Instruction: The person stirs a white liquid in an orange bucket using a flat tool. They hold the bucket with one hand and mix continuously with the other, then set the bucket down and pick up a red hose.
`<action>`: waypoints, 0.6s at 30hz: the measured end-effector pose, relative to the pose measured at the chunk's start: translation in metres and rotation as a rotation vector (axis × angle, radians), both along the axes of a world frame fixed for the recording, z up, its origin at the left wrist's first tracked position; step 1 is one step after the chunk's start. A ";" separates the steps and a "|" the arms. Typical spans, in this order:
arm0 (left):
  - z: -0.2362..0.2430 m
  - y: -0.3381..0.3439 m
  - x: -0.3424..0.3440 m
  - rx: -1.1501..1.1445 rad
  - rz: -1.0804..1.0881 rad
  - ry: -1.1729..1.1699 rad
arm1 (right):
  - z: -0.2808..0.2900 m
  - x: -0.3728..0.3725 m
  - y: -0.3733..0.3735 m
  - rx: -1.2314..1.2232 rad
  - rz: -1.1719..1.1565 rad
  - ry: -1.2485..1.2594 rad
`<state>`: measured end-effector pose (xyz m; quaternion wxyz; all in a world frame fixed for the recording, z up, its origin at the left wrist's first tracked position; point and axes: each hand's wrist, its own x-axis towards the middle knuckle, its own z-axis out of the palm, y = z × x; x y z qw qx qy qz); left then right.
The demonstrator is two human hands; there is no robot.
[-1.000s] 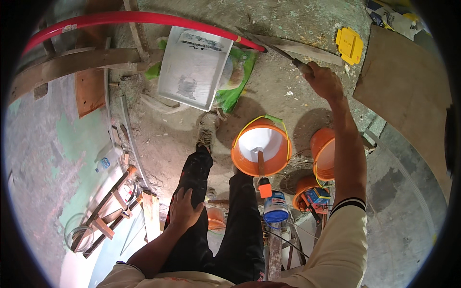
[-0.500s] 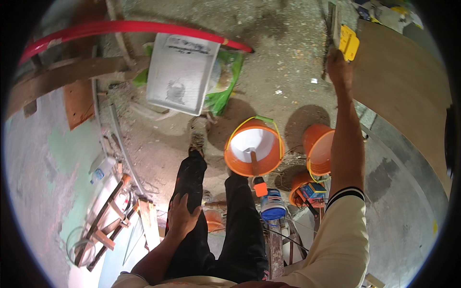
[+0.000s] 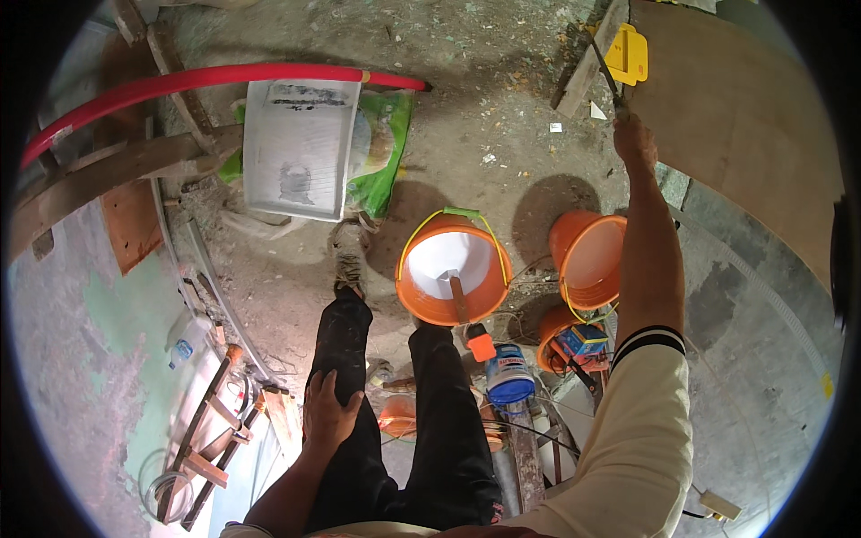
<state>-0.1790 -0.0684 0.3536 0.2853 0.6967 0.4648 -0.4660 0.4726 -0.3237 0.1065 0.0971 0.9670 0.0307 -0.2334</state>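
My right hand [image 3: 635, 143] reaches far out at the upper right. Its fingers are closed round the near end of a long, thin, dark tool [image 3: 606, 72], whose kind I cannot make out. Beside that tool lie a wooden board [image 3: 592, 59] and a yellow plastic piece [image 3: 625, 54]. My left hand [image 3: 330, 411] rests on my left thigh, fingers extended, holding nothing. Ahead of my knees stands an orange bucket [image 3: 415, 291] with a yellow handle, white inside. A flat tool with a wooden handle [image 3: 460, 300] leans in it.
A white tray [image 3: 300, 148] lies on green sacking [image 3: 386, 152] under a red pipe [image 3: 224, 73]. Another orange bucket [image 3: 574, 238], a blue-and-white tub [image 3: 509, 375] and a smaller bucket of tools [image 3: 549, 339] stand to the right. A brown sheet [image 3: 735, 117] edges the right, wooden pieces [image 3: 211, 421] the left.
The view has shifted slightly. My right hand is now nearer me, away from the yellow piece, and the dark tool shows. The board is more slanted. My left hand stays on the thigh.
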 end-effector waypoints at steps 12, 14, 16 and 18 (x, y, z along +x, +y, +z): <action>0.000 -0.003 0.004 -0.001 -0.028 0.004 | -0.034 -0.056 -0.069 0.141 -0.359 -0.071; -0.004 -0.004 -0.004 0.005 -0.034 -0.024 | -0.025 -0.073 -0.076 0.205 -0.424 -0.023; -0.001 -0.005 -0.009 0.000 -0.031 -0.023 | -0.018 -0.100 -0.079 0.285 -0.497 0.031; -0.004 -0.005 -0.004 -0.001 -0.013 -0.014 | -0.020 -0.124 -0.078 0.390 -0.552 0.035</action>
